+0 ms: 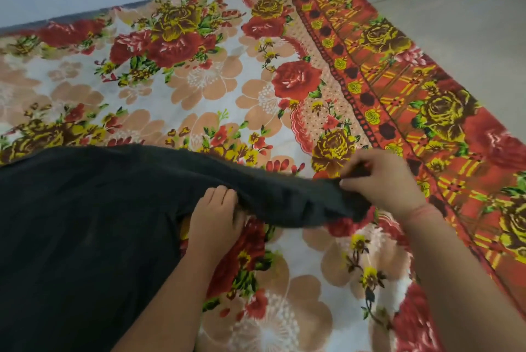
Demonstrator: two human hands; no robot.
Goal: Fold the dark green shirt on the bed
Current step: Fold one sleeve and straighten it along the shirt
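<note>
Right of centre, right hand (381, 181) pinches the dark green shirt (85, 223) by its sleeve; left hand (216, 216) grip hidden under cloth; folding inward seems next.

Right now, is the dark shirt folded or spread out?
Mostly spread out: the shirt lies wide across the bed, with one end lifted, pinched by the right hand. The left hand has its fingertips hidden under it.

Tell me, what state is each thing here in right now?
dark green shirt: lying unfolded, its right end lifted.
right hand: pinches the shirt's lifted end.
left hand: at the shirt's edge, fingertips hidden under the cloth; grip unclear.
floral bedcover: spread flat beneath the shirt.
</note>
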